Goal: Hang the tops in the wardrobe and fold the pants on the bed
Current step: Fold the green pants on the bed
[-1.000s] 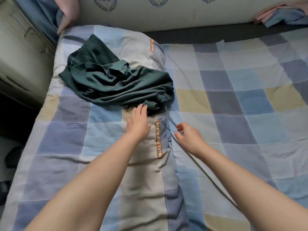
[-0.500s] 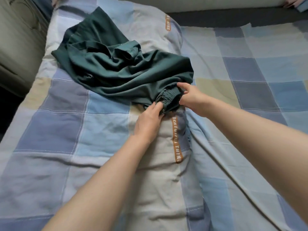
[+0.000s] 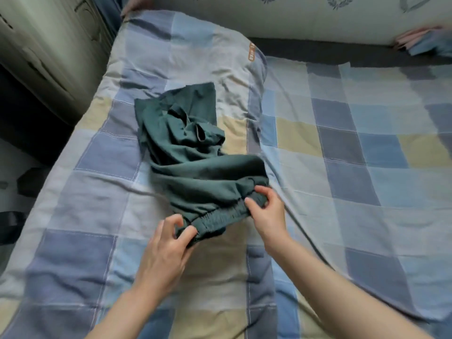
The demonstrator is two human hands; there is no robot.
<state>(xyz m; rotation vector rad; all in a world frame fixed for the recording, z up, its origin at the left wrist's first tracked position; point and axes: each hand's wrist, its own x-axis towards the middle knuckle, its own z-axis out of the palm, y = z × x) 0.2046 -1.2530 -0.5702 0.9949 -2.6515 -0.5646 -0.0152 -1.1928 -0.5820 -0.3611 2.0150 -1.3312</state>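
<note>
Green pants [image 3: 193,165] crumpled on the checked quilt [image 3: 80,241], elastic waistband [image 3: 220,215] nearest the body and now stretched between both hands. A second ago: neither hand on the cloth, left fingertips just short of it, right hand hovering apart. Half a second ago: both hands closing on the bunched waistband. Now pulled out wide and drawn toward the body, the rest of the garment dragged along, trailing away beyond the knuckles in a narrower heap.

Left hand [image 3: 166,250]: fingers and thumb curled round the waistband's left end, pinching it. Right hand [image 3: 266,214]: thumb and fingers clamped on the right end, a fold of fabric bunched under the fingertips.

Meaning for the task, as a judgement: pants secured at the waist, folding step begun but hardly advanced; legs tangled and twisted past the hands, needing a lift and shake or a smoothing flat before any fold.

Further out: pale cupboard [image 3: 44,52] off to the left of the left hand, patterned headboard cushion [image 3: 318,18] far beyond both, pink and blue cloth [image 3: 425,42] well to the right of the right hand.
</note>
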